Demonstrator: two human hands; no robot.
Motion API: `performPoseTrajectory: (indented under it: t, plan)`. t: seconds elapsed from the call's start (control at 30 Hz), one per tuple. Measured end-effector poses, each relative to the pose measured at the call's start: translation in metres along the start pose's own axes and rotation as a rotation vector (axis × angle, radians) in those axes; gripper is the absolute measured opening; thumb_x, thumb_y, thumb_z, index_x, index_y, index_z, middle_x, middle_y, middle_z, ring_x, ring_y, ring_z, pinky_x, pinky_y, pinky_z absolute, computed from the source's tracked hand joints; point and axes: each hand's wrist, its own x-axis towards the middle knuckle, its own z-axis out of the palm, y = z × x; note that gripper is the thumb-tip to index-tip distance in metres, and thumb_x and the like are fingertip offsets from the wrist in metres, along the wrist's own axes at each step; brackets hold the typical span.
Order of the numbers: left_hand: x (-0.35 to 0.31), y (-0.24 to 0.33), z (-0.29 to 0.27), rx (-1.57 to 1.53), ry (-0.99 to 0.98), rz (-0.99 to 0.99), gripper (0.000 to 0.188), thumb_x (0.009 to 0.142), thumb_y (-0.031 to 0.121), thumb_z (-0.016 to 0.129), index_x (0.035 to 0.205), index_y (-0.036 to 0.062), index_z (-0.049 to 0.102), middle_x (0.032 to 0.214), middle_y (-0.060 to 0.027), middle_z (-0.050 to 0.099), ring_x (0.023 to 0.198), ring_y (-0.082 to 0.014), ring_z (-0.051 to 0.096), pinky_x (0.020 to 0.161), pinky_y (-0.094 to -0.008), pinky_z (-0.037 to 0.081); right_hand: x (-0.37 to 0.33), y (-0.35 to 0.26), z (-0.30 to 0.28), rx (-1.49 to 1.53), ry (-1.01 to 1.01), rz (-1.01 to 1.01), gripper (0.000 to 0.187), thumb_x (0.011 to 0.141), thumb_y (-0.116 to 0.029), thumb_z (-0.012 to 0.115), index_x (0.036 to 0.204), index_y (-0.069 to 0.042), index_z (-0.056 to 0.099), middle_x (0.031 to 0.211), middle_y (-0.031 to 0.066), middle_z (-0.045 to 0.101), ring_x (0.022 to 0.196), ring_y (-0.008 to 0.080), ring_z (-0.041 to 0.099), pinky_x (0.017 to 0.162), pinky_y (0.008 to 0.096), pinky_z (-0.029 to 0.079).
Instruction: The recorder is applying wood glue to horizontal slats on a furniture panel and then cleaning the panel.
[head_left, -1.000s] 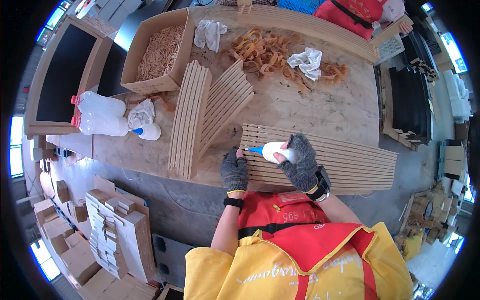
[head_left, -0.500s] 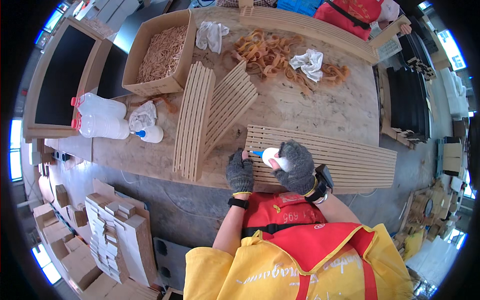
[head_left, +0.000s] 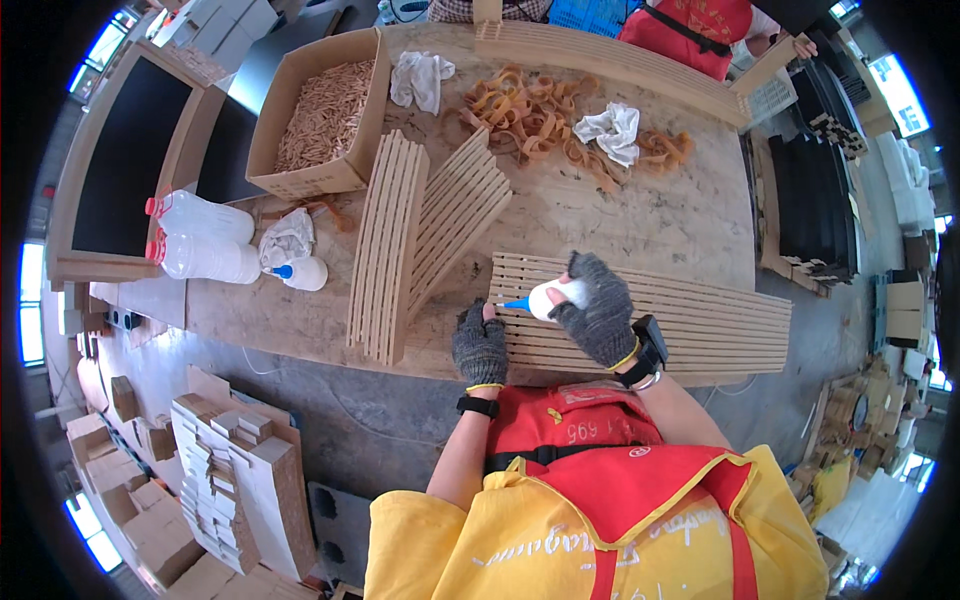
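The right hand (head_left: 598,312), in a grey fingerless knit glove, is wrapped round a small white squeeze bottle with a blue nozzle (head_left: 548,298), fingers curled tight about its body, the tip aimed left and down onto the long flat panel of pale wooden slats (head_left: 700,315) lying along the near edge of the worn wooden workbench (head_left: 640,215). The left hand (head_left: 480,343), gloved the same, lies palm down on the left end of that panel, fingers closed together and pressing flat, gripping nothing. The nozzle tip sits just beside the left fingertips. Left of them two more slatted panels (head_left: 420,235) lean against each other, with a cardboard box of small wooden pieces (head_left: 318,115) behind and a heap of tan rubber bands (head_left: 540,115) further back
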Motion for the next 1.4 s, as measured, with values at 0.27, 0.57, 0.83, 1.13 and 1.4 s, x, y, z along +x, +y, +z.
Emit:
performPoseTrajectory:
  t: [0.27, 0.57, 0.83, 1.13, 1.4]
  plan:
    - [0.0, 0.003, -0.002, 0.002, -0.022, -0.025, 0.039, 0.103, 0.039, 0.048, 0.11, 0.0075, 0.07, 0.105, -0.0221, 0.07, 0.098, -0.0423, 0.065, 0.086, -0.0502, 0.051, -0.02, 0.016, -0.02, -0.012, 0.042, 0.186, 0.035, 0.076, -0.031, 0.084, 0.094, -0.009, 0.062, 0.08, 0.0116, 0.062, 0.074, 0.0339, 0.064, 0.068, 0.0414, 0.05]
    - [0.0, -0.001, 0.0, 0.051, -0.026, -0.016, 0.038, 0.104, 0.039, 0.047, 0.11, 0.0082, 0.069, 0.105, -0.0209, 0.069, 0.097, -0.0414, 0.065, 0.082, -0.0499, 0.051, -0.029, 0.011, -0.014, 0.033, 0.115, 0.247, 0.039, 0.074, -0.027, 0.086, 0.097, -0.007, 0.061, 0.087, 0.0113, 0.06, 0.08, 0.0301, 0.062, 0.072, 0.0406, 0.049]
    - [0.002, 0.0, 0.0, 0.057, -0.069, 0.002, 0.038, 0.103, 0.038, 0.047, 0.109, 0.0076, 0.069, 0.104, -0.0208, 0.068, 0.097, -0.0419, 0.064, 0.084, -0.0505, 0.05, -0.029, -0.001, -0.012, -0.107, 0.07, 0.045, 0.031, 0.078, -0.026, 0.08, 0.096, -0.008, 0.063, 0.087, 0.0131, 0.061, 0.078, 0.0361, 0.062, 0.068, 0.0445, 0.049]
    - [0.001, -0.004, 0.0, 0.043, -0.077, -0.011, 0.039, 0.103, 0.038, 0.047, 0.109, 0.006, 0.068, 0.105, -0.0207, 0.068, 0.097, -0.042, 0.064, 0.084, -0.0506, 0.05, -0.031, 0.001, -0.018, -0.094, 0.104, 0.098, 0.033, 0.075, -0.025, 0.082, 0.098, -0.008, 0.064, 0.085, 0.0097, 0.061, 0.079, 0.0347, 0.063, 0.07, 0.0446, 0.049]
    - [0.002, -0.001, -0.001, 0.068, -0.084, -0.015, 0.038, 0.103, 0.038, 0.048, 0.102, 0.0057, 0.068, 0.098, -0.0212, 0.069, 0.094, -0.0421, 0.064, 0.079, -0.0499, 0.05, -0.036, 0.007, -0.021, -0.11, 0.098, 0.104, 0.034, 0.076, -0.025, 0.082, 0.099, -0.008, 0.065, 0.085, 0.0098, 0.063, 0.079, 0.0345, 0.063, 0.07, 0.0445, 0.05]
